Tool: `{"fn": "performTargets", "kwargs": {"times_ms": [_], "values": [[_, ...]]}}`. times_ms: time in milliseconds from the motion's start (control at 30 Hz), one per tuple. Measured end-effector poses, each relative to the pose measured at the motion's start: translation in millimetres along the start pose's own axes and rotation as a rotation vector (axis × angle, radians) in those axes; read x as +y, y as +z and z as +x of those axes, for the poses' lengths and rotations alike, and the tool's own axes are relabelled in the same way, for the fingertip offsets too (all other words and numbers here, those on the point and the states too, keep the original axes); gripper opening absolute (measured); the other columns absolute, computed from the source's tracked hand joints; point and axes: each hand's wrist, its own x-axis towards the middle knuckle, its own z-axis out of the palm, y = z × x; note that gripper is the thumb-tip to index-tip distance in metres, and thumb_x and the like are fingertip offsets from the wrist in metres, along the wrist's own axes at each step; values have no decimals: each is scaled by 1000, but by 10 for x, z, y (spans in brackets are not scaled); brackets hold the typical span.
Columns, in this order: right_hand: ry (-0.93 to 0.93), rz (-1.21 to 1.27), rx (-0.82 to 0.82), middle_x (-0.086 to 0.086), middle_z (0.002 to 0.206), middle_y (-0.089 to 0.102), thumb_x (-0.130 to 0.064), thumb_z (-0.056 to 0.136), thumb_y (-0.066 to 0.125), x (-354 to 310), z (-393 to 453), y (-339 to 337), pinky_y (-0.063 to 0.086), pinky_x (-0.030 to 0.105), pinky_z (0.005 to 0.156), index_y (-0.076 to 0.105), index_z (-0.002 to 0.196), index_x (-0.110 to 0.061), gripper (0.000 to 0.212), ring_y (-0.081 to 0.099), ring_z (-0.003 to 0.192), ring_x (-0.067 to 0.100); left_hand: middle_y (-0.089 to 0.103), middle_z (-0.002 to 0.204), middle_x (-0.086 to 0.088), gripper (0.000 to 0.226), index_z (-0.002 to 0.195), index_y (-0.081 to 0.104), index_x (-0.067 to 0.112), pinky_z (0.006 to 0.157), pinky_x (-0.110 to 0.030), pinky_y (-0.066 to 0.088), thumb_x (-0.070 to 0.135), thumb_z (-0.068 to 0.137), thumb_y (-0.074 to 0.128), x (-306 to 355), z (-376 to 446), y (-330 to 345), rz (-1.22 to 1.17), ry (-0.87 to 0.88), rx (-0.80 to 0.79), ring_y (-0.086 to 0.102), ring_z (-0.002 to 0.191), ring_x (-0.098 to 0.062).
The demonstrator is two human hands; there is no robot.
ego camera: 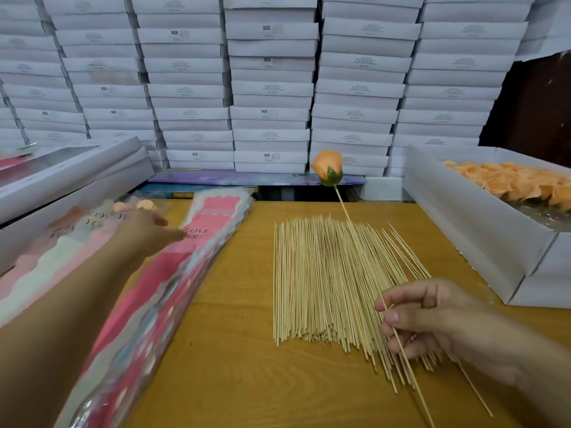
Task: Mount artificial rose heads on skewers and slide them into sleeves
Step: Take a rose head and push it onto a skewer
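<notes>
The left hand [145, 230] reaches forward and across the stack of flower sleeves [173, 267], forearm stretched out over them, fingers extended and blurred, the fingertips lying on the top sleeve near its printed band; whether they pinch the film or only touch it cannot be told. The sleeves are clear plastic with pink scalloped panels, and the words "LOVE YOU" can be read on two of them. Behind, white cartons [268, 88] are stacked in columns, several stamped "SGS"; the smaller print is too fine to read. On the wooden table [222, 366] lies a spread bundle of bamboo skewers [324, 282]. The right hand [432, 316] hovers over the bundle's near right end, thumb and forefinger pinching one skewer [401, 347] at its lower part, the other fingers curled beneath. That skewer slants up and away to the left, carrying an orange rose head [328, 167] with a green calyx at its far tip, well above the grip. At right, an open white box [463, 217] holds more orange rose heads [519, 180].
</notes>
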Motion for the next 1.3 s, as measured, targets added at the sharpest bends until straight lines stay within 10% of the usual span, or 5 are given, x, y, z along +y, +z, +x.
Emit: {"fn": "performTargets", "kwargs": {"times_ms": [267,400,600,1033,1300], "values": [[-6,-14,24,22,84,71,-12,67,78,15,9,-6,59,28,54,78,90,-7,24,70,69,28,67,109,-25,70,103,65,-3,69,-36,48,57,70,81,-308,56,24,206,-146,-193,58,77,-29],[-7,-6,30,23,83,70,-9,68,78,23,12,-5,58,28,53,78,90,-5,22,69,68,28,53,143,-20,90,138,53,-2,98,-40,42,57,75,79,-320,48,15,215,-137,-164,52,123,-37],[-14,-9,32,23,84,70,-8,71,76,17,15,-3,58,28,53,78,89,-5,19,69,68,27,46,149,-22,92,144,47,-2,107,-47,40,41,73,87,-350,131,18,16,-215,-197,46,131,-41],[-31,-20,28,21,83,71,-11,70,77,29,23,-1,58,27,53,78,90,-8,21,69,67,26,69,89,-18,18,72,72,7,74,-36,47,12,73,89,-456,164,36,-60,-153,66,54,75,-24],[-40,-31,20,19,83,71,-12,72,77,36,19,-4,57,27,54,78,91,-10,20,69,69,26,65,98,-22,18,97,71,-1,77,-35,46,-4,80,78,-374,161,5,-62,-152,32,56,85,-31]]}}
